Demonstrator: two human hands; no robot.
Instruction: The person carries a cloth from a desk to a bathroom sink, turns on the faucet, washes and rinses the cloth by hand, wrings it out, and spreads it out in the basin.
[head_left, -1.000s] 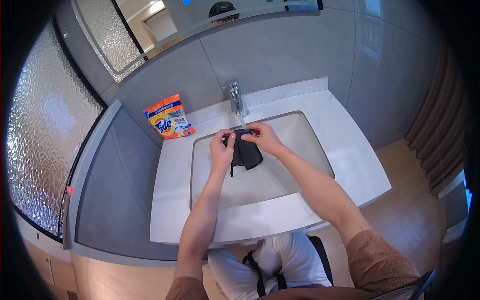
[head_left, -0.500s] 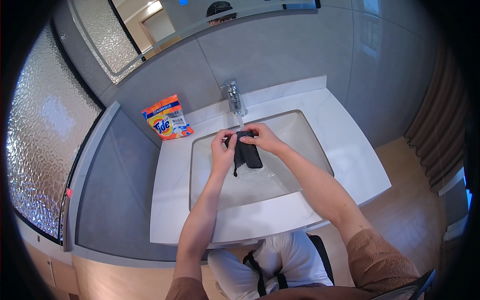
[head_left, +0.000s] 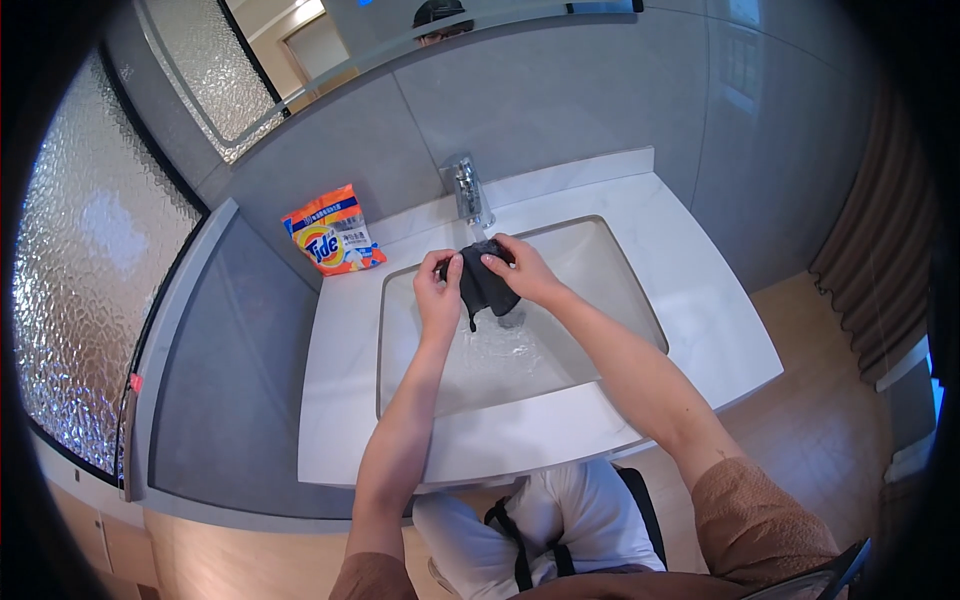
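A wet-looking black cloth (head_left: 485, 285) hangs spread between my two hands, under the chrome faucet (head_left: 467, 190). Water runs from the spout onto its upper edge. My left hand (head_left: 437, 292) pinches the cloth's left side between thumb and fingers. On the other side, my right hand (head_left: 526, 274) grips the upper right part, its thumb lying on top. A narrow end dangles at the lower left. Below, water ripples in the white sink (head_left: 600, 290). Folds hide the cloth's exact kind.
An orange detergent bag (head_left: 333, 232) stands on the white countertop (head_left: 340, 400), left of the faucet. Behind are a grey tiled wall (head_left: 560, 100) and a mirror (head_left: 380, 40). A grey partition (head_left: 230, 370) with textured glass borders the left; a brown curtain (head_left: 860, 230) hangs at the right.
Both hands have lifted the cloth slightly toward the faucet. It now hangs wider and its lower edge sits higher, uncovering more of the basin.
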